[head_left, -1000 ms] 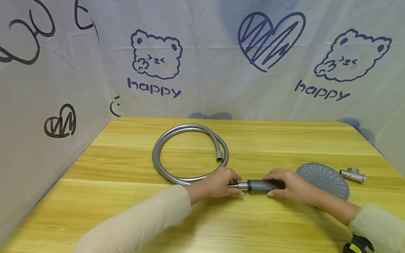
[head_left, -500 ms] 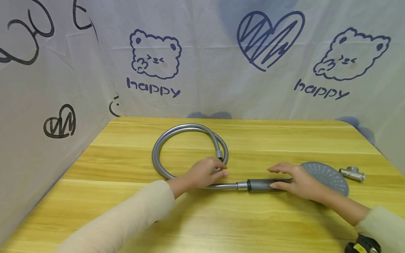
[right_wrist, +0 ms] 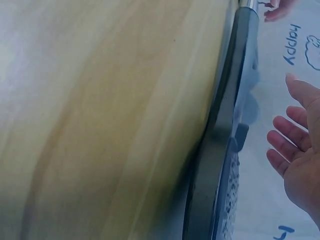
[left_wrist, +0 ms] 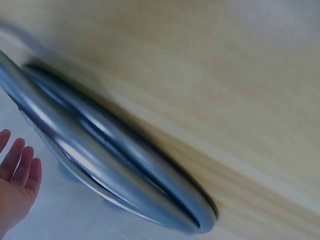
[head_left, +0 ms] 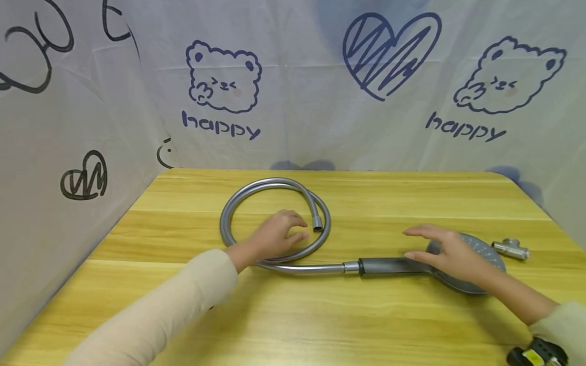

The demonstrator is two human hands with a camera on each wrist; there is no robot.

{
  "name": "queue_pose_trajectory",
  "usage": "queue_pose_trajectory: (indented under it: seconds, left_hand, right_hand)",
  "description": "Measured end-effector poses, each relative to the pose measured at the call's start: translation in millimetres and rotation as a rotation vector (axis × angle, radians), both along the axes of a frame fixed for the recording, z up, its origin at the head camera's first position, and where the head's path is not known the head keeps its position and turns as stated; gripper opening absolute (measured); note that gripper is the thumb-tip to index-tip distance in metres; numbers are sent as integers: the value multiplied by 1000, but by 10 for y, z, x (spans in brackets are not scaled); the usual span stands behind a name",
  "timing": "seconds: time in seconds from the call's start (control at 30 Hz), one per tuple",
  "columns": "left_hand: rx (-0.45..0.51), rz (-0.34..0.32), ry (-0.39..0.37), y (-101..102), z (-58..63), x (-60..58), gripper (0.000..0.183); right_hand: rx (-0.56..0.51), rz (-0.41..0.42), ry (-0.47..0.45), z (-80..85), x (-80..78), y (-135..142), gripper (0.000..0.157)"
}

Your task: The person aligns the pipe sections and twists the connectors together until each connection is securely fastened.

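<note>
A grey shower head with a dark handle lies on the wooden table. Its handle end meets the chrome fitting of a coiled silver shower hose. The hose's other end lies free inside the coil. Over the coil hovers my left hand, fingers relaxed and holding nothing; the left wrist view shows the hand beside the hose loops. My right hand hangs above the shower head, thumb and fingers apart, covering part of its sprayer face. In the right wrist view this hand is empty too.
A small chrome T-shaped valve lies right of the shower head. White cloth with drawings hangs behind the table and along the left. A black strap device is on the right wrist.
Both hands have let go of the joined hose and handle. The left hand has moved left and up over the coil; the right hand has moved right, over the shower head.
</note>
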State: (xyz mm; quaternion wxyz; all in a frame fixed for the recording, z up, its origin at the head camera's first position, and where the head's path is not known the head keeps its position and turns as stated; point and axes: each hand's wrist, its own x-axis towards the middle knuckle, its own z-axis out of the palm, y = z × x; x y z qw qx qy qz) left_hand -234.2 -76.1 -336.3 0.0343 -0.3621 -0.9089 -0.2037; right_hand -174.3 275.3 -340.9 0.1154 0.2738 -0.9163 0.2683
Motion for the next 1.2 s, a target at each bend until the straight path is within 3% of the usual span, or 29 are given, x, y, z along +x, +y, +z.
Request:
queue_pose_trajectory:
  seconds: [0.3, 0.53, 0.93, 1.1, 1.2]
  left_hand:
    - [-54, -5, 141, -19, 64, -149, 29]
    - [-126, -35, 168, 40, 95, -257, 30]
    - [-293, -61, 272, 82, 67, -429, 32]
    - [-316, -99, 303, 102, 98, -499, 34]
    - [-330, -89, 294, 134, 141, -535, 34]
  right_hand:
    - [-15, -72, -39, 46, 5, 157, 43]
    - [-1, -126, 45, 35, -7, 294, 43]
    - [-2, -201, 3, 49, -58, 509, 44]
    - [5, -209, 20, 83, -103, 597, 42]
    - [3, -219, 5, 122, -125, 629, 42]
